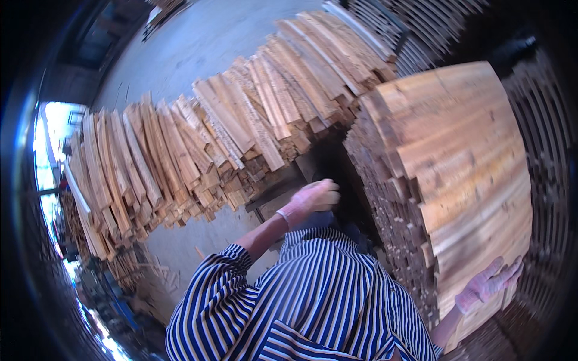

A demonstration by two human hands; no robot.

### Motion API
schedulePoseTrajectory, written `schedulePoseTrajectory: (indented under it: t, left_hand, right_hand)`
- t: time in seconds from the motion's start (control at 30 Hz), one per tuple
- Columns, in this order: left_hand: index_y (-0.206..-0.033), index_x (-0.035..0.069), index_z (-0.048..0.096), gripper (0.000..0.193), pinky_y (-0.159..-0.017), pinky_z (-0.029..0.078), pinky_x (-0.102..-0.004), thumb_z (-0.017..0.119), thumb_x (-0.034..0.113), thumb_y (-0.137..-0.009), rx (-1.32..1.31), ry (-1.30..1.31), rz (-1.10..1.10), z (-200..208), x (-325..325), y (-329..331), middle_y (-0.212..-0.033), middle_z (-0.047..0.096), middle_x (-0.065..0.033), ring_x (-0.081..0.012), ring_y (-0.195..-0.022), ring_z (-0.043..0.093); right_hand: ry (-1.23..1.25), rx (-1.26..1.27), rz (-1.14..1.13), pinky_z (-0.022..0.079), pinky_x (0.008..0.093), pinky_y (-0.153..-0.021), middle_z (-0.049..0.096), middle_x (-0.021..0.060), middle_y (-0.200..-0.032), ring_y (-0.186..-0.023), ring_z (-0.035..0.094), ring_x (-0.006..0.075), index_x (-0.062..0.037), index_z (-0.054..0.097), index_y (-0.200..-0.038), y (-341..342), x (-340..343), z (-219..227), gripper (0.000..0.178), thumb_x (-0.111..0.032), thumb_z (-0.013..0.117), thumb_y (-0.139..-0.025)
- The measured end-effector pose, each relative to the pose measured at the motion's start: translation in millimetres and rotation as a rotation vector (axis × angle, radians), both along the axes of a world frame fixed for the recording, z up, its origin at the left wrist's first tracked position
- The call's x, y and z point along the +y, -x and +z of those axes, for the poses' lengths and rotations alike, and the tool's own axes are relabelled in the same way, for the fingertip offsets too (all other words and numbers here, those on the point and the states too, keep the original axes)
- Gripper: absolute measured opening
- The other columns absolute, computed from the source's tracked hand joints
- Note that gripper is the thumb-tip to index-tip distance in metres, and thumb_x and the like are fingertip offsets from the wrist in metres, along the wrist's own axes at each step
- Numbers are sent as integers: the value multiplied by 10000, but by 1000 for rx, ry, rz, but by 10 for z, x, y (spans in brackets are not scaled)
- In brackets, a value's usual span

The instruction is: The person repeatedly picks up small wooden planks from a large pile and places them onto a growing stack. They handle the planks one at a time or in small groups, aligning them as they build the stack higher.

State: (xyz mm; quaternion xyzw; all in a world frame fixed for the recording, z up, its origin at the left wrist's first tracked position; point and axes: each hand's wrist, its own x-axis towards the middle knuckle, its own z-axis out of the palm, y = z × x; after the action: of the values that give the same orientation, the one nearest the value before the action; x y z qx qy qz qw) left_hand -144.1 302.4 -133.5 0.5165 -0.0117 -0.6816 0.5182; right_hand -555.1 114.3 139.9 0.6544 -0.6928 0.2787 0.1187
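Note:
My left hand [312, 200], in a pale pink and whitish work glove, is in front of my body over the dark gap between two wood stacks. Its fingers are curled in, slightly blurred, and nothing shows in them. At the lower right, my right hand [489, 284], in a similar glove, has its fingers stretched out over the near end of a stack of wooden boards [469, 174]. The top boards lie side by side as a flat layer. Whether the palm presses on the wood, I cannot tell. Stepped board ends form the stack's left side.
A long, curving pile of loose wooden strips [223, 120] runs from the left to the far middle, ends facing me. Slatted racks [542, 132] stand beyond the boards at right. Wood scraps lie on the grey floor [186, 240] at left.

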Motion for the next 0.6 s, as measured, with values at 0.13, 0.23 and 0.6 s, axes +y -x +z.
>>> schedulePoseTrajectory:
  t: [0.13,0.23,0.6]
  left_hand:
    - [-1319,-1,619,835,-791,522,-436,620,716,-890,-652,-674,132,-684,732,-819,-1184,684,-179,-292,-970,662]
    - [-1576,121,359,1011,-1082,385,-562,665,746,-842,-266,-654,514,-1247,812,-1409,-1586,394,-192,-407,-1402,428]
    - [-1485,155,489,907,-1194,283,-609,771,673,-797,56,-317,1351,-2656,707,-2544,-1538,476,-118,-351,-1408,416]
  right_hand:
    - [-31,-326,621,478,477,-1075,462,224,-1492,-1344,508,356,-7,442,-1509,-1407,63,-141,548,-279,510,-1038]
    - [-481,-516,1035,450,417,-1112,576,194,-1404,-1297,562,324,5,533,-1440,-2335,195,-625,515,-56,590,-932]
    - [-1398,270,1054,398,542,-1130,302,232,-1615,-1448,393,425,-124,111,-1640,-5327,1102,-3852,1102,-596,717,-848]
